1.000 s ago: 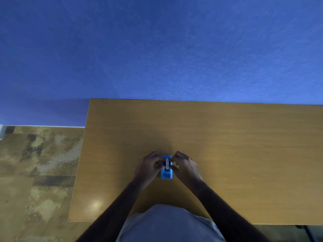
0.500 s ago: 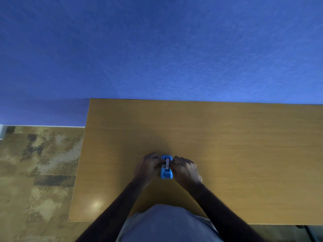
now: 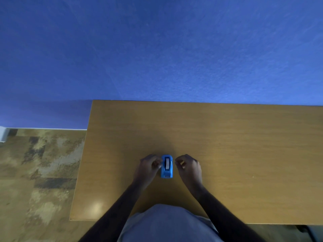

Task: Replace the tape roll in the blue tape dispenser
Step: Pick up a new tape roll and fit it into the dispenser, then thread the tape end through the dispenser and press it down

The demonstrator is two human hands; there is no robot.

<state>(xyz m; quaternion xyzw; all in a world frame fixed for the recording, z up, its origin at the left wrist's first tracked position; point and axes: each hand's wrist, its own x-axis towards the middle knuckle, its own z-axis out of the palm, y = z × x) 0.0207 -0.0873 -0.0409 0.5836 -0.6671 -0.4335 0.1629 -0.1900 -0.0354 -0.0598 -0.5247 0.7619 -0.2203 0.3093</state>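
The blue tape dispenser (image 3: 167, 169) stands on the wooden table (image 3: 227, 145) just in front of me, its cutter end toward me. A pale tape roll (image 3: 167, 162) sits in its slot, seen edge-on. My left hand (image 3: 148, 168) is at the dispenser's left side, its curled fingertips touching the blue body. My right hand (image 3: 189, 167) hovers to the right of the dispenser with a small gap between them. Its fingers are loosely curled and hold nothing.
The table's far edge meets a blue wall (image 3: 157, 49). Its left edge drops to a patterned brown carpet (image 3: 40, 172). My torso in a grey shirt (image 3: 166, 224) is at the table's near edge.
Both hands were pressed on the dispenser and roll from either side. Now my right hand has pulled away to the right, and my left hand has eased back to the left side.
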